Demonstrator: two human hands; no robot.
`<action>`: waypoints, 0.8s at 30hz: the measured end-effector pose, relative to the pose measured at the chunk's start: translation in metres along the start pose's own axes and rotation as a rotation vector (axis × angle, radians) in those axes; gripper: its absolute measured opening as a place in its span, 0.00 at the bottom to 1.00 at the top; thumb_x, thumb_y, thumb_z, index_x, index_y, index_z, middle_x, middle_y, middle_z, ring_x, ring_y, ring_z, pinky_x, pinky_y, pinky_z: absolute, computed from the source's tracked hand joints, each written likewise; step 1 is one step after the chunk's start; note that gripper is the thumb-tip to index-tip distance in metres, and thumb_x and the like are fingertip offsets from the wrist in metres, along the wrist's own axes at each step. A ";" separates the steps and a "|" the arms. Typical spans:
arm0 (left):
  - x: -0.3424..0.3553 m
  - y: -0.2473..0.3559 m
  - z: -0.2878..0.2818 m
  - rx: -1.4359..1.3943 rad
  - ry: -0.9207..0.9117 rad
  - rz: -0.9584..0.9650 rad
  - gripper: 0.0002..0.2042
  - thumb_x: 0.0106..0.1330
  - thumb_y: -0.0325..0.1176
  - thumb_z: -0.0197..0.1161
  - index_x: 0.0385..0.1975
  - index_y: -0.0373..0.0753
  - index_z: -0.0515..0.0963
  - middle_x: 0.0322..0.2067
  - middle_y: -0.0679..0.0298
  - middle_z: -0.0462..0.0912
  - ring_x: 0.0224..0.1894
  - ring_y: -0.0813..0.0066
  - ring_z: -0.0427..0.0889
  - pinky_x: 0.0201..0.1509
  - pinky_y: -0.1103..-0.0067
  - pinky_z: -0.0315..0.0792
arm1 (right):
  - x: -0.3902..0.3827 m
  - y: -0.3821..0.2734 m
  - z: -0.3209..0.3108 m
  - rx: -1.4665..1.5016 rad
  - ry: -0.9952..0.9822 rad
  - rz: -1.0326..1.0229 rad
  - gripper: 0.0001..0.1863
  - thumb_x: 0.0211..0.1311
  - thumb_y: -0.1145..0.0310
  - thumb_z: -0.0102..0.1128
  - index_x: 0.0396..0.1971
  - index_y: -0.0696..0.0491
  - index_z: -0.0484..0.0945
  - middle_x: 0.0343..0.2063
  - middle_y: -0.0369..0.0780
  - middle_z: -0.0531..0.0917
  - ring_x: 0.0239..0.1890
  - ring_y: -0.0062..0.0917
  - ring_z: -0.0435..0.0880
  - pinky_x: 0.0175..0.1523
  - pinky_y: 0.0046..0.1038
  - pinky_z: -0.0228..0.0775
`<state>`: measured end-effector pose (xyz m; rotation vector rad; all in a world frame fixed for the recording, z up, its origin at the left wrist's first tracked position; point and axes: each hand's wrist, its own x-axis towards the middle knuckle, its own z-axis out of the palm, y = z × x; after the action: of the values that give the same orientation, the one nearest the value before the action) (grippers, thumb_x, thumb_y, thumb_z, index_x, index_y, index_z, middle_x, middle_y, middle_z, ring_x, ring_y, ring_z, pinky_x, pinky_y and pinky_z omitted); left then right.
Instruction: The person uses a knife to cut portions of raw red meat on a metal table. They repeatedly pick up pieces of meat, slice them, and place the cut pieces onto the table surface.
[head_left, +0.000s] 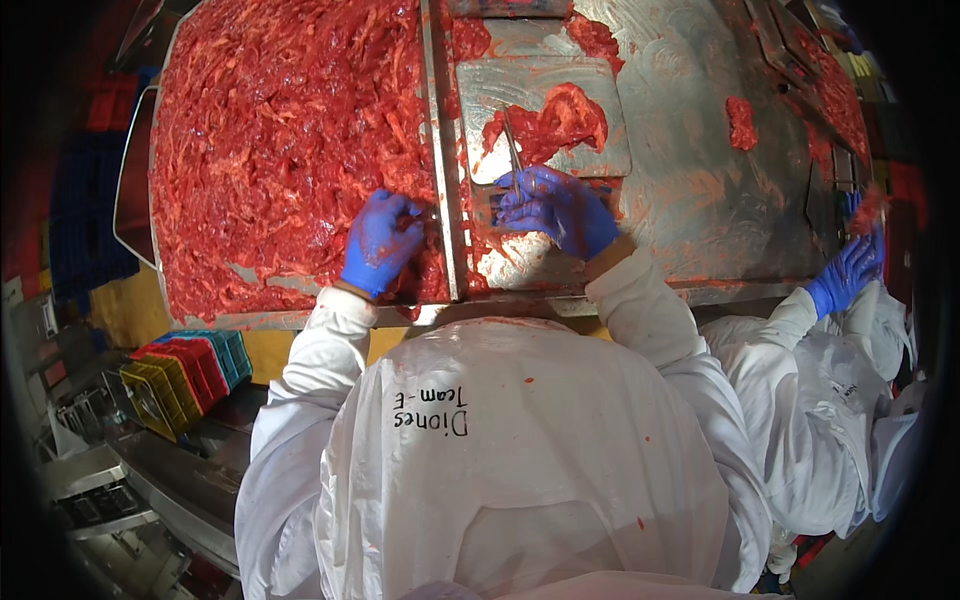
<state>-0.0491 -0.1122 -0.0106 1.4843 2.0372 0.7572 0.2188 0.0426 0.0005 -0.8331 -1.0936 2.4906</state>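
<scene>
My right hand, in a blue glove, is closed around a knife, its thin blade pointing away from me. The blade lies over a piece of red raw meat on a pale cutting board. My left hand, also gloved in blue, has its fingers curled in at the near right part of a large heap of meat strips. Whatever those fingers hold, if anything, is hidden.
A raised metal divider separates the heap from the board. Farther right, a small meat scrap lies on the steel table. A co-worker's gloved hand is at the right. Coloured crates stand at the lower left.
</scene>
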 end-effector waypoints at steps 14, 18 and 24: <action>0.008 0.027 -0.005 0.004 -0.021 0.006 0.16 0.58 0.29 0.68 0.46 0.36 0.84 0.45 0.51 0.82 0.46 0.51 0.85 0.52 0.65 0.80 | 0.073 -0.014 0.000 -1.307 0.227 -0.572 0.40 0.68 0.43 0.65 0.71 0.52 0.67 0.69 0.51 0.72 0.72 0.47 0.70 0.71 0.47 0.65; 0.026 0.020 -0.017 0.192 0.026 0.102 0.18 0.57 0.28 0.68 0.50 0.36 0.83 0.47 0.49 0.82 0.50 0.50 0.85 0.55 0.63 0.80 | 0.055 -0.062 -0.075 -1.273 0.702 -0.421 0.44 0.67 0.38 0.63 0.74 0.49 0.64 0.72 0.50 0.69 0.75 0.46 0.66 0.77 0.51 0.55; 0.049 -0.031 0.009 0.515 -0.170 -0.111 0.07 0.62 0.30 0.63 0.38 0.40 0.82 0.52 0.39 0.81 0.49 0.37 0.84 0.52 0.54 0.79 | 0.016 -0.028 -0.052 -1.698 0.659 -0.612 0.46 0.65 0.40 0.66 0.75 0.49 0.62 0.72 0.49 0.70 0.77 0.47 0.63 0.80 0.53 0.46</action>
<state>-0.0776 -0.0714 -0.0425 1.6130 2.2578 0.0503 0.2392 0.0984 -0.0129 -1.1611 -2.4470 0.2808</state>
